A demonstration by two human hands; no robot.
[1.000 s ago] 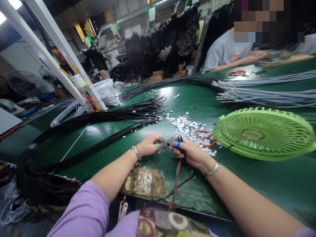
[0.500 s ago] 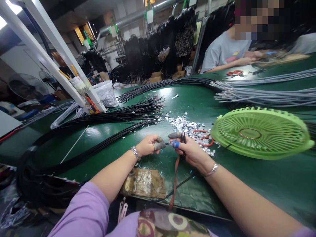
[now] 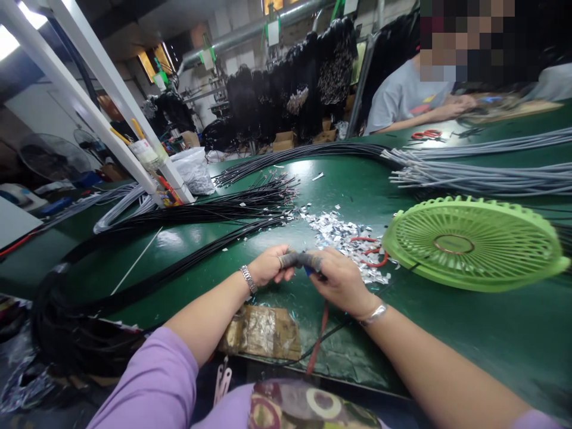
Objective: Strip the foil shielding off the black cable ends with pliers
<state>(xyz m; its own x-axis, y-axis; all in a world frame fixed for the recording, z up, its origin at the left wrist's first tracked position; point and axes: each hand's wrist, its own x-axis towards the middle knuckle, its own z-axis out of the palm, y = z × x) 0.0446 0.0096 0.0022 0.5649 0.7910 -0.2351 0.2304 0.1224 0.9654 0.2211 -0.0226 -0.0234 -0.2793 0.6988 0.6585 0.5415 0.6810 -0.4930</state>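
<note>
Near edge of the green worktop [image 3: 447, 333], middle: a foil-covered card [image 3: 261, 330] lies flat, and a reddish strap [image 3: 318, 339] hangs from under the right hand [image 3: 339, 280] toward that edge. Just beyond, the left hand [image 3: 268, 265] and right hand are both closed, grey-capped fingertips [image 3: 290, 260] now pressed together; 0.5 s ago a gap showed between them and black cutter tips stood above the right hand. What they pinch is hidden. Further in, the foil scraps [image 3: 339, 232] and green fan grille [image 3: 473, 244] lie unchanged.
</note>
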